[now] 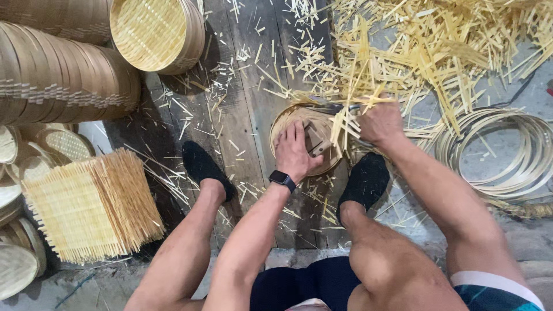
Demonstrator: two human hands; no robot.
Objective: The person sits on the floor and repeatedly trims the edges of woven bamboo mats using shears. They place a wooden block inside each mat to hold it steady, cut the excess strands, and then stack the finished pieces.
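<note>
Two hands, left hand (295, 152) flat on one round tray (288, 121), right hand (379, 122) grip clamped on cutter (331, 108)

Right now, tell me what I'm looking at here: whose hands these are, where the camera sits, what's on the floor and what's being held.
One picture, from a camera on a seated person's head, looking down past their knees and dark shoes. The left hand, with a dark wristwatch, presses flat on a round woven bamboo disc on the plank floor. The right hand grips cutters at the disc's edge; their jaws are hard to make out. Cut bamboo strips litter the floor. Stacked round baskets, a pile of square woven mats and bamboo hoops lie around.
</note>
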